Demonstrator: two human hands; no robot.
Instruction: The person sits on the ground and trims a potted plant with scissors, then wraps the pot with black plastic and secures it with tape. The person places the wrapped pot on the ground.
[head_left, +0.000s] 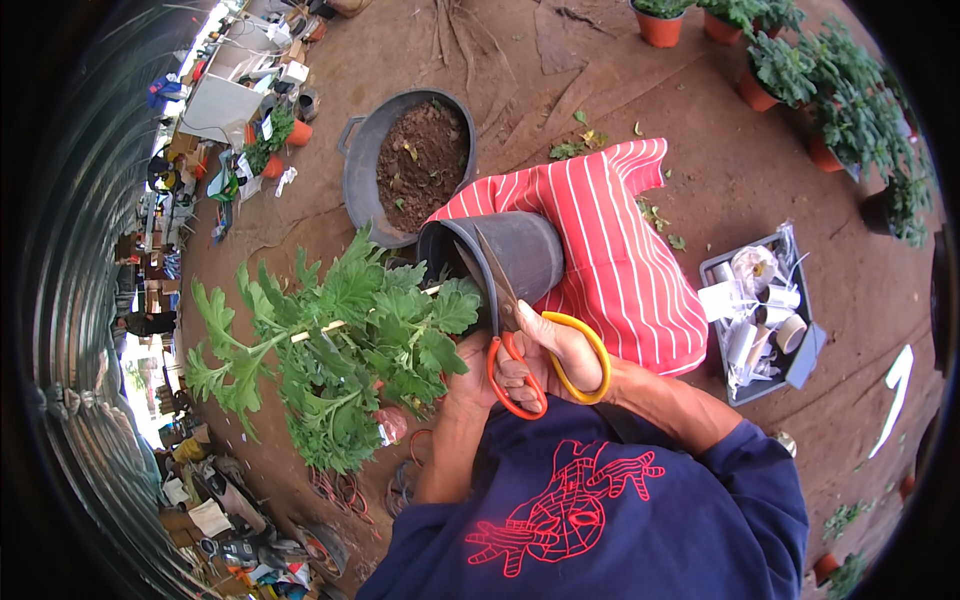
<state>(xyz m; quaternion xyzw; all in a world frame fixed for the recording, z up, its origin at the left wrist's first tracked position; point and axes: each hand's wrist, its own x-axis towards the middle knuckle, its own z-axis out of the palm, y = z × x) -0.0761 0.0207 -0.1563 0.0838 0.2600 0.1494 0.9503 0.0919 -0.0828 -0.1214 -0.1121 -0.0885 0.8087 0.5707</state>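
Note:
My right hand (555, 345) holds scissors (496, 262) with one orange and one yellow handle loop. Their blades stand slightly apart, pointing away from me across the rim of a black plastic pot (521, 244). That pot lies tipped on its side, its mouth facing left. Leafy green stems of a potted plant (360, 322), chrysanthemum-like, spread leftward from the mouth, with a pale stake (319, 331) among them. My left hand (472, 371) is at the lower rim beside the leaves; its fingers are mostly hidden. Red-and-white striped cloth (600, 225) lies against the pot.
Beyond the pot stands a black tub (360, 172) of soil (424, 157). A grey tray (731, 386) of rolls and plastic pieces sits at the right. Potted plants (784, 67) line the far right. Cords (341, 495) and clutter (247, 540) lie at lower left.

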